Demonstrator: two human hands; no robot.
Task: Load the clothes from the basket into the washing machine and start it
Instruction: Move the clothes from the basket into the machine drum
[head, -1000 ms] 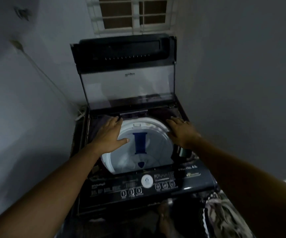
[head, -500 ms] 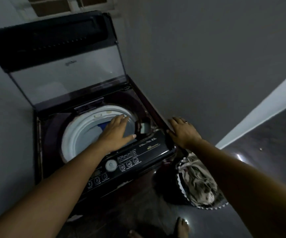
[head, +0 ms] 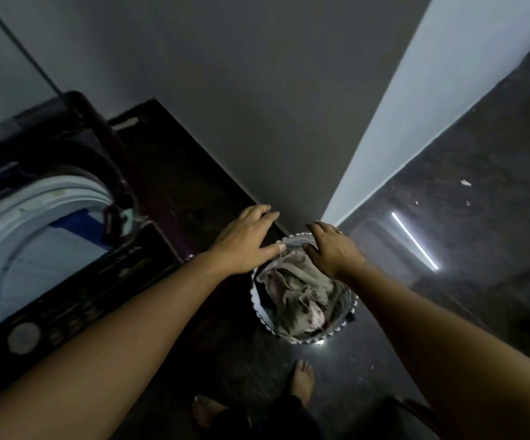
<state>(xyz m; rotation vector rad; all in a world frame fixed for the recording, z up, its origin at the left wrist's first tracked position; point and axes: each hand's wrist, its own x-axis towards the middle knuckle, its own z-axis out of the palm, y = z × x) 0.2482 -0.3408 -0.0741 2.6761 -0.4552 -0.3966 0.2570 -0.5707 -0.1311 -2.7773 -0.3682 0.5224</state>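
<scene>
Clothes lie heaped in a round basket with a scalloped pale rim, standing on the dark glossy floor just to the right of the washing machine. The pile is a crumpled mix of beige and pinkish fabric, and it fills the basket nearly to the rim.

Both arms reach out over it. The left hand hovers above the far left edge of the basket, palm down, fingers spread and loosely straight, the thumb pointing toward the other hand; it grips nothing. The right hand hangs over the far right part of the rim, fingers spread and slightly curled downward, also empty, with a ring on one finger. Whether either hand touches the cloth I cannot tell.

On the left, the washing machine stands with its lid raised against the wall. Its white drum is open, with something blue showing inside. The control panel runs along the near edge, with a round white knob at its left end.

Two bare feet stand on the floor at the near side, close to the basket. A bright streak of light reflects off the floor to the right.
</scene>
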